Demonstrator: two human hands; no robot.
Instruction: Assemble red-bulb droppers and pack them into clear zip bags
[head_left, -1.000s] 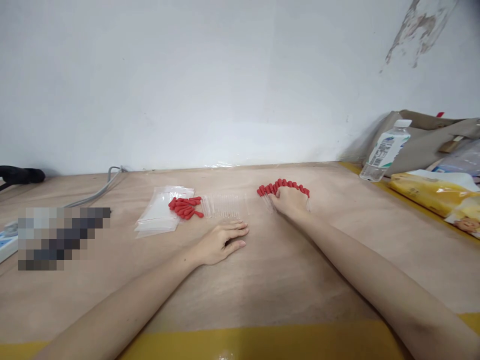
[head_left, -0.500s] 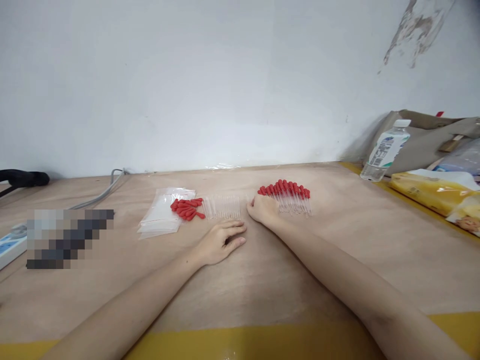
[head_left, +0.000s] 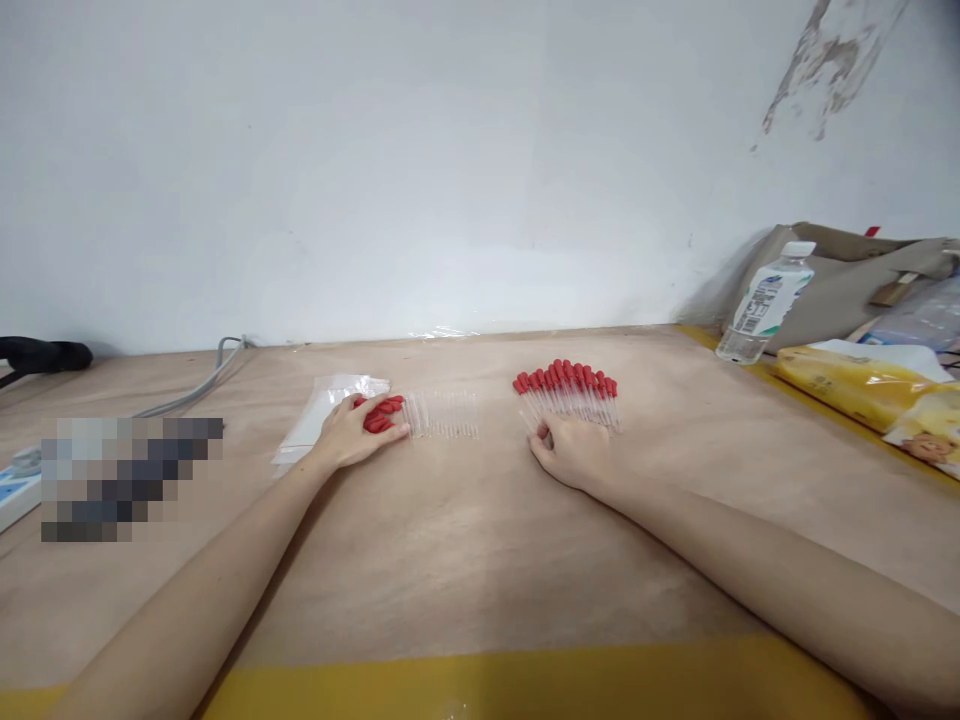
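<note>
Status: partway, by my est. Done so far: a fan of capped tubes (head_left: pixel 577 392) lies just beyond R hand (head_left: pixel 534 434), red ends pointing away from the person, thin ends running back toward the knuckles. Some near ends are hidden behind the hand, so no exact count.

Remaining: loose bulbs (head_left: pixel 385 408) sit under & betw. the spread fingers of L hand (head_left: pixel 394 417); a row of bare tubes (head_left: pixel 450 415) lies betw. the two hands, just beside L thumb & apart from R hand. All of the row that shows has no red end. Bulb no. can't be checked, partly covered.

Bags (head_left: pixel 301 425) lie on far/outer side of L hand, partly behind it; stack looks flat, nothing visible inside, so prob. no bagging done yet.

Grip, L: fingers well apart, thumb out past the bulbs; appears to touch the pile, no single bulb clearly pinched. Grip, R: fingers curled, thumb drawn in close to index. Faint clear streak at the tips, poss. a bare tube; too thin to confirm, so can't tell if anything is held.

Approx. split: capped fan sizeable, but bare row also substantial.
</note>
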